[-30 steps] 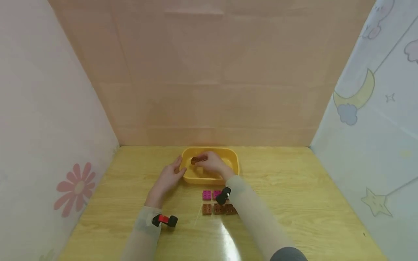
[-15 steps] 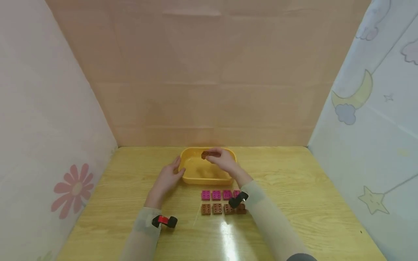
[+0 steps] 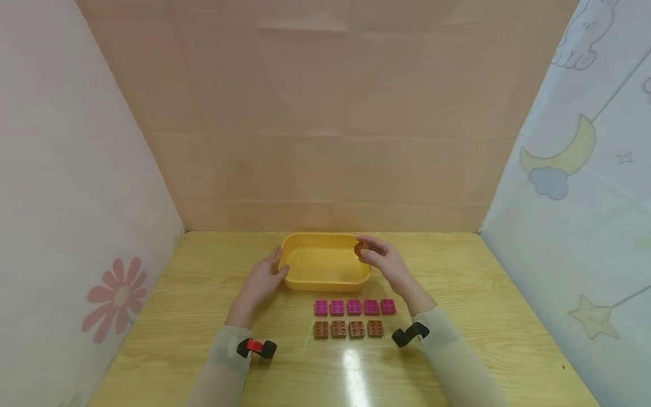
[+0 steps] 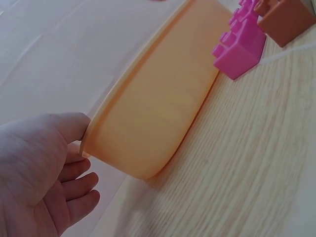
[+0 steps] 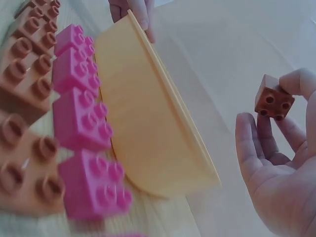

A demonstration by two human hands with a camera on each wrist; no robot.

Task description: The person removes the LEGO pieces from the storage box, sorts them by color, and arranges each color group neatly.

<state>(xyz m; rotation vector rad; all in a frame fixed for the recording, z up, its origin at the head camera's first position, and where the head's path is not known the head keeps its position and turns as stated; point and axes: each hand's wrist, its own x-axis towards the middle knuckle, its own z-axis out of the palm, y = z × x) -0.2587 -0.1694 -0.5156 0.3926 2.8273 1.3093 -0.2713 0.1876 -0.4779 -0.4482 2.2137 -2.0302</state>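
My left hand [image 3: 259,280] holds the left end of a yellow plastic tray [image 3: 325,286]; in the left wrist view its thumb and fingers pinch the rim. Over the right end of the tray, my right hand [image 3: 390,268] pinches a brown building brick [image 3: 359,249] between thumb and fingertips. The right wrist view shows this brick [image 5: 275,102] with its studs facing the camera, apart from the tray wall [image 5: 143,108]. In front of the tray lie a row of several pink bricks [image 3: 354,307] and, nearer, a row of several brown bricks [image 3: 356,329].
The tray stands on a wooden table [image 3: 458,316] close to its back edge. A beige backdrop [image 3: 325,141] rises behind it, with patterned white panels at the left [image 3: 61,198] and right [image 3: 585,226]. Both wrists wear black camera mounts.
My right hand has carried the brown brick rightward from the left part of the tray to its right end, uncovering the brick rows. The left hand stays at the tray's left end.
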